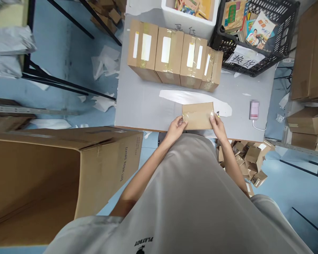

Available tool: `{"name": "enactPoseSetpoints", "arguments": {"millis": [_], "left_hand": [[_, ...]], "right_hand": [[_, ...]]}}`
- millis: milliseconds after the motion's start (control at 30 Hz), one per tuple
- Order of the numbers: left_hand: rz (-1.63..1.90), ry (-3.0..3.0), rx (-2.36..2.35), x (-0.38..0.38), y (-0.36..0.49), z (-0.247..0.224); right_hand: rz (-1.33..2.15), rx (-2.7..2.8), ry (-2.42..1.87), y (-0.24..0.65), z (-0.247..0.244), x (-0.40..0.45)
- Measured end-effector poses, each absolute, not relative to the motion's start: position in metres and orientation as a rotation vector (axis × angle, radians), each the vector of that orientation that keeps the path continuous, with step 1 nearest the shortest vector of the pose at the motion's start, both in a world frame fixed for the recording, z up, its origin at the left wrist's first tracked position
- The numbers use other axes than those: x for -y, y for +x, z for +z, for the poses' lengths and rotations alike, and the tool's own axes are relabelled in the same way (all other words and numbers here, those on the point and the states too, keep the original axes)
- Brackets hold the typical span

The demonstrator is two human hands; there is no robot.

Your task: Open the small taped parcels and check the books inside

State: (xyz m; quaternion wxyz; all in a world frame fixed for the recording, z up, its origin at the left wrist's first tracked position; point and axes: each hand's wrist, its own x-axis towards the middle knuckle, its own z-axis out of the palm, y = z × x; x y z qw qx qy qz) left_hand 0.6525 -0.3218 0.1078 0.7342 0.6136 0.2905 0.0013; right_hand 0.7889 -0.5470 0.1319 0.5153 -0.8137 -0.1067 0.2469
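So the small cardboard box (198, 115) is up at the near edge of the table (145, 102), right in front of the person's body, with clear tape shining at both ends. The left hand (175, 127) pinches its left end, thumb on top and fingers curled in at the side, and the right hand (217, 126) has the right end in much the same kind of pinch, thumb on the face. Can't really tell whether the box touches the tabletop or is held just above it. Just beyond it there's a long white sheet (172, 97) lying flat, partly covered by the box. Further back, four taped boxes (169, 53) stand side by side in a row, white labels up top. Behind those is a white bin (175, 23) with handwriting on the front and colourful stuff inside, and next to it a black crate (225, 44) holding books (262, 30). Over on the right of the table, a phone (254, 110) lies with a white cable plugged in. Down left, a big open carton (108, 173); down right, a jumble of small boxes (254, 158) below the table edge.
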Motion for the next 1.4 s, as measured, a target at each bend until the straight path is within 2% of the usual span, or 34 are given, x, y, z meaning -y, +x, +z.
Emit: {"name": "enactPoseSetpoints", "arguments": {"millis": [233, 433, 633, 800, 1000, 1167, 1400], "left_hand": [[0.188, 1.545, -0.83, 0.268, 0.623, 0.128], [0.214, 1.519, -0.986, 0.225, 0.6, 0.122], [0.224, 1.559, -1.039, 0.235, 0.597, 0.122], [0.219, 1.57, -0.934, 0.253, 0.602, 0.133], [0.175, 1.347, -1.024, 0.257, 0.622, 0.093], [0.027, 1.283, -1.236, 0.258, 0.64, 0.05], [-0.122, 1.177, -0.935, 0.293, 0.654, 0.046]], "right_hand": [[0.819, 0.282, -1.767, 0.768, 0.13, 0.495], [0.982, 0.374, -1.685, 0.76, 0.107, 0.457], [0.936, 0.324, -1.851, 0.765, 0.102, 0.453], [0.897, 0.254, -1.785, 0.779, 0.097, 0.477], [0.792, 0.132, -1.832, 0.811, 0.084, 0.53], [0.463, 0.03, -2.02, 0.824, 0.095, 0.558], [0.511, 0.079, -1.975, 0.817, 0.125, 0.567]]}}
